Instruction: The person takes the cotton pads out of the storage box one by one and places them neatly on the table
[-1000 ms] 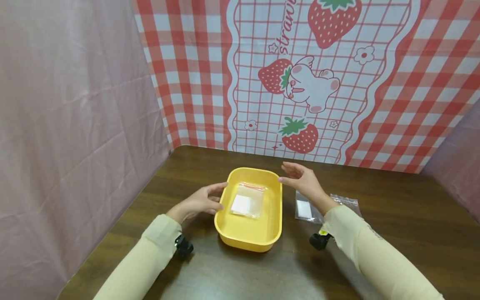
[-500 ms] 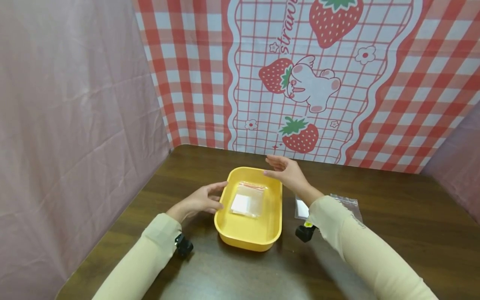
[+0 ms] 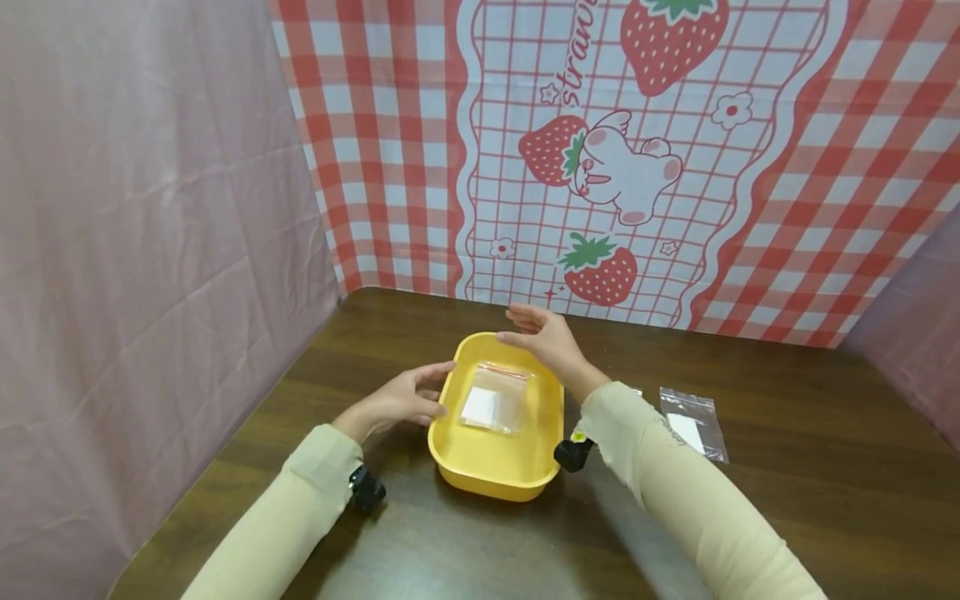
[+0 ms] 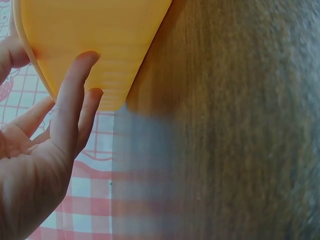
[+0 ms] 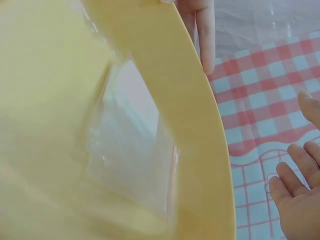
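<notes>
A yellow plastic basin [image 3: 498, 462] stands on the table. Several clear zip bags with red seals and white labels [image 3: 491, 404] lie stacked on its floor; the right wrist view shows this stack [image 5: 132, 120] up close. My left hand [image 3: 396, 402] touches the basin's left side. Seen from the left wrist, two fingertips [image 4: 86, 59] rest against the outer wall, while other fingers meet the rim. My right hand [image 3: 551, 342] hovers over the far right corner, fingers loosely extended and holding nothing. In the right wrist view this hand [image 5: 300, 195] is apart from the basin.
A clear zip bag with a white label [image 3: 693, 425] lies on the brown wooden table [image 3: 795, 442] to the right. Another bag is mostly hidden behind my right forearm. A strawberry-print cloth [image 3: 600, 192] hangs at the table's far edge, and a pink curtain [image 3: 165, 275] hangs at left.
My right hand has moved left, from beside the basin to above its far right corner. Its sleeve uncovers the right-hand bag and covers the nearer one. The left hand stays put.
</notes>
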`<act>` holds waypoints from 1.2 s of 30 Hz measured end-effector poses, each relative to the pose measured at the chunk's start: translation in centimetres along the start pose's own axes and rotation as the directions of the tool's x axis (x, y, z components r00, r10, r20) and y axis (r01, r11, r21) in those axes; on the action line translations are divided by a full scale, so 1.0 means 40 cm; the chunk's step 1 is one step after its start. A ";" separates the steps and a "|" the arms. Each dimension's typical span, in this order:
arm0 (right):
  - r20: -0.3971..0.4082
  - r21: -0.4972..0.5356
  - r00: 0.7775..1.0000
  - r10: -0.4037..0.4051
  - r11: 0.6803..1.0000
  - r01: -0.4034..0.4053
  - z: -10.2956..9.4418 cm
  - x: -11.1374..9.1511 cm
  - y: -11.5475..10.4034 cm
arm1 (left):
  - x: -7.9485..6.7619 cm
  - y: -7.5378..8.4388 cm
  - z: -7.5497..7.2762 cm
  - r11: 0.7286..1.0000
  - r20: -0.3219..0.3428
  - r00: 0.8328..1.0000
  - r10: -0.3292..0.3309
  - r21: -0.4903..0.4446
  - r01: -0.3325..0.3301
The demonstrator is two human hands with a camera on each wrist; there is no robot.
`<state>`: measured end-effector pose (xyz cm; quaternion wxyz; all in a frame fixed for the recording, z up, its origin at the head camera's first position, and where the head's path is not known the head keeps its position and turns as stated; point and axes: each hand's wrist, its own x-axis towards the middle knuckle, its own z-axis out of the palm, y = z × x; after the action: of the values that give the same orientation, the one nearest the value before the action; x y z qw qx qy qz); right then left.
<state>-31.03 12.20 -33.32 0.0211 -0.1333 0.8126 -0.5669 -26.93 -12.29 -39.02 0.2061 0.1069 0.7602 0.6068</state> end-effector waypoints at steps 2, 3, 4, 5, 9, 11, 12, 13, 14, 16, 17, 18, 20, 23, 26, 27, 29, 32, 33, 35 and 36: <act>-0.008 0.006 1.000 0.012 1.000 -0.012 0.014 0.008 0.002 | -0.001 0.000 0.000 1.000 0.006 1.000 0.007 -0.009 -0.007; -0.010 0.011 1.000 0.020 1.000 -0.020 0.021 0.011 0.004 | -0.002 0.000 0.000 1.000 0.009 1.000 0.010 -0.013 -0.010; -0.012 0.016 1.000 0.028 0.999 -0.028 0.028 0.014 0.007 | -0.003 0.000 0.000 1.000 0.011 1.000 0.011 -0.020 -0.010; -0.012 0.024 0.999 0.037 0.999 -0.036 0.035 0.017 0.010 | -0.004 0.000 0.000 1.000 0.012 1.000 0.011 -0.025 -0.011; 0.003 0.049 0.999 0.049 0.998 -0.049 0.064 0.026 0.023 | -0.007 0.000 0.000 1.000 0.008 1.000 0.003 -0.022 -0.002; 0.015 0.036 0.999 0.044 0.998 -0.045 0.078 0.030 0.031 | -0.009 0.001 0.000 1.000 0.007 1.000 0.002 -0.020 -0.002; 0.023 0.024 0.999 0.043 0.999 -0.044 0.083 0.032 0.034 | -0.009 0.001 -0.001 1.000 0.007 1.000 0.003 -0.020 -0.003; 0.033 0.012 0.999 0.042 0.999 -0.043 0.088 0.033 0.038 | -0.009 0.000 -0.001 1.000 0.008 1.000 0.006 -0.022 -0.005; 0.042 0.002 0.998 0.046 0.999 -0.046 0.092 0.035 0.041 | -0.009 0.001 -0.001 1.000 0.010 1.000 0.008 -0.026 -0.008; 0.059 -0.045 0.997 0.059 0.997 -0.056 0.098 0.038 0.049 | -0.007 0.000 -0.002 1.000 0.014 1.000 0.015 -0.027 -0.015; 0.069 -0.072 0.995 0.069 0.995 -0.064 0.100 0.038 0.053 | -0.006 -0.001 -0.002 0.999 0.018 1.000 0.021 -0.028 -0.020; 0.081 -0.095 0.994 0.075 0.993 -0.068 0.102 0.039 0.058 | -0.006 -0.001 -0.003 0.999 0.025 0.999 0.028 -0.030 -0.027; 0.108 -0.143 0.991 0.084 0.987 -0.069 0.104 0.041 0.067 | -0.004 -0.001 -0.003 0.999 0.034 0.999 0.032 -0.034 -0.031; 0.155 -0.198 0.984 0.085 0.979 -0.053 0.106 0.037 0.076 | -0.003 -0.001 -0.003 0.999 0.043 0.998 0.042 -0.037 -0.040; 0.215 -0.220 0.973 0.080 0.975 -0.032 0.105 0.032 0.079 | -0.001 -0.002 -0.003 0.999 0.045 0.998 0.042 -0.034 -0.041; 0.236 -0.231 0.968 0.079 0.973 -0.023 0.105 0.030 0.080 | -0.001 -0.002 -0.003 0.999 0.046 0.998 0.045 -0.033 -0.043; 0.274 -0.258 0.957 0.093 0.966 -0.020 0.105 0.027 0.081 | -0.001 -0.004 -0.003 0.998 0.050 0.998 0.047 -0.031 -0.045; 0.322 -0.320 0.938 0.127 0.947 -0.019 0.106 0.025 0.082 | -0.001 -0.004 -0.003 0.998 0.048 0.998 0.048 -0.029 -0.047; 0.337 -0.343 0.931 0.138 0.939 -0.015 0.107 0.024 0.083 | -0.002 -0.004 -0.003 0.998 0.046 0.998 0.050 -0.027 -0.049; 0.365 -0.384 0.918 0.157 0.923 -0.005 0.109 0.024 0.082 | -0.003 -0.003 -0.003 0.998 0.043 0.998 0.052 -0.026 -0.051; 0.380 -0.400 0.911 0.162 0.917 0.004 0.110 0.024 0.082 | -0.004 -0.003 -0.003 0.998 0.041 0.998 0.052 -0.025 -0.051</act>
<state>-31.77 9.02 -37.83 0.1854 -0.2157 0.8920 -0.3513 -26.83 -12.49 -39.09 0.2075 0.1368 0.7452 0.6187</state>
